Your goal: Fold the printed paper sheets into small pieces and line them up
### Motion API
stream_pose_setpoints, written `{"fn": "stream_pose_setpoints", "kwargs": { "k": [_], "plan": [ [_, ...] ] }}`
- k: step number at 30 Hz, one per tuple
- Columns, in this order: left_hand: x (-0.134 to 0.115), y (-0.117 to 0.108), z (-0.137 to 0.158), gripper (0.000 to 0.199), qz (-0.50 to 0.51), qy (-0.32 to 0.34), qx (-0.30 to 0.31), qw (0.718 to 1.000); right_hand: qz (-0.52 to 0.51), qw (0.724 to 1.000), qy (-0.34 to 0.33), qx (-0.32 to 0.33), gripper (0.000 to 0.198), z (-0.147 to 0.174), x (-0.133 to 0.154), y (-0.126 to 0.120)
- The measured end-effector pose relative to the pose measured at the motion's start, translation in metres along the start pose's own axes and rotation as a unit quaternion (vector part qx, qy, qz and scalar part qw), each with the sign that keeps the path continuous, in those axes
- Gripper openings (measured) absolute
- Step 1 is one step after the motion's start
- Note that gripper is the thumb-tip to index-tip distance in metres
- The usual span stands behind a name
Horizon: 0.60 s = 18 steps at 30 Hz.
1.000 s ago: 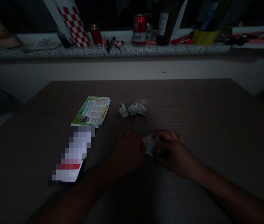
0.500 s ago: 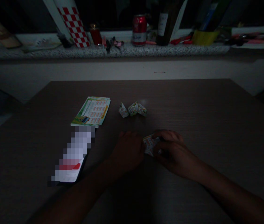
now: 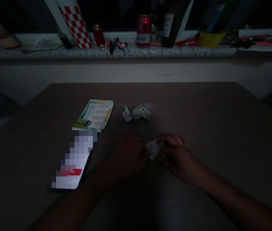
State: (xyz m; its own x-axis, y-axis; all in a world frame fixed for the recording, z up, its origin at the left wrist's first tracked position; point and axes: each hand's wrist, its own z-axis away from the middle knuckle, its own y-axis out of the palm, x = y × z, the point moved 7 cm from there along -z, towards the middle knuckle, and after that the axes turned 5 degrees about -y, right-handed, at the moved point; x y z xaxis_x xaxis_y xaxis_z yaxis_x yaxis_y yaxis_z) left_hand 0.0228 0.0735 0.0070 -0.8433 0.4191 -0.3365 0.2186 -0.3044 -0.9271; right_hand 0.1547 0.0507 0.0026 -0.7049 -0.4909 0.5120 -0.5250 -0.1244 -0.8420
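Observation:
A small folded piece of printed paper (image 3: pixel 153 149) lies low over the table between my two hands. My left hand (image 3: pixel 131 153) grips its left edge, fingers curled, most of them hidden behind the back of the hand. With thumb and fingers bent together, my right hand (image 3: pixel 176 154) pinches the paper's right side and covers part of it. Beyond the hands stand small folded paper pieces (image 3: pixel 140 112) with the same kind of print. To the left, a stack of printed calendar sheets (image 3: pixel 96 114) lies flat.
A lit phone (image 3: pixel 75 170) with a blurred screen lies below the sheets on the brown table (image 3: pixel 198 106). Along the stone windowsill (image 3: pixel 126 54) stand a red can (image 3: pixel 144 31), a dark bottle (image 3: pixel 168 29), a checkered cylinder (image 3: pixel 75 25) and a yellow container (image 3: pixel 211 39).
My left hand has shifted slightly left, and its thumb now shows at the paper's edge. The paper has turned or tilted a little. My right hand stays almost in place.

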Motion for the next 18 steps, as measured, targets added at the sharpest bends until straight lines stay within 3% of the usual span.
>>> {"fn": "stream_pose_setpoints", "kwargs": {
  "k": [4, 18],
  "plan": [
    [0.0042, -0.0021, 0.0024, 0.018, 0.009, 0.009, -0.006, 1.000, -0.001, 1.000, -0.001, -0.005, 0.003, 0.0005, 0.0000, -0.0007],
    [-0.0056, 0.0032, -0.0049, 0.026, -0.099, 0.005, -0.024, 0.995, 0.011, 1.000, -0.003, 0.008, 0.004, -0.0003, 0.0021, -0.0012]
  ]
}}
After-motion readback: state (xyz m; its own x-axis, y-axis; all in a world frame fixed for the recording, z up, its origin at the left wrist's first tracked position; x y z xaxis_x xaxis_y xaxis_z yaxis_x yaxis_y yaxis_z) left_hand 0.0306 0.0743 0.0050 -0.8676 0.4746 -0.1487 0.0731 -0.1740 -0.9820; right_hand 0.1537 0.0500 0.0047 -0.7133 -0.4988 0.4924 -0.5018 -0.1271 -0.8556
